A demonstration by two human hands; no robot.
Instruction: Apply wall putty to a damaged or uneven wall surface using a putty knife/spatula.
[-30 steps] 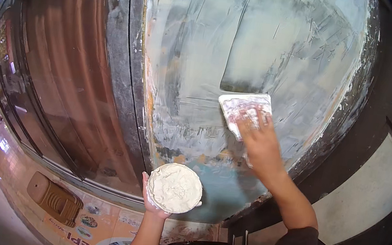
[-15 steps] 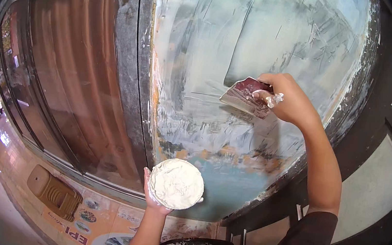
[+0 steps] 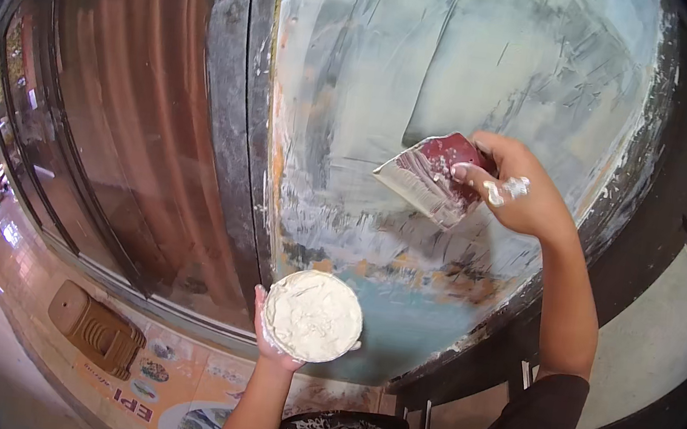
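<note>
My left hand (image 3: 276, 345) is wrapped round the underside and left side of a round tub of white putty (image 3: 313, 317), its top facing me. The tub is full of rough, creamy filler. In my right hand (image 3: 515, 189) a dark red putty scraper (image 3: 438, 175) is gripped, thumb on its face and fingers behind. Whitish putty smears the blade, and blobs cling to my thumb and knuckles. The blade points left, in front of a wall panel (image 3: 376, 90) coated in streaky pale grey-green filler; whether it touches the wall I cannot tell.
Left of the panel stand a dark frame post (image 3: 244, 117) and a glass sliding door (image 3: 128, 119) with brown curtains behind. Stacked brown plastic stools (image 3: 93, 330) rest on the floor by a printed banner (image 3: 166, 399). Dark framing (image 3: 610, 281) borders the panel's right side.
The scraper has tilted, its smeared face now turned more toward me and the blade's lower edge lower. My right hand shifted slightly right and down; the tub rose slightly.
</note>
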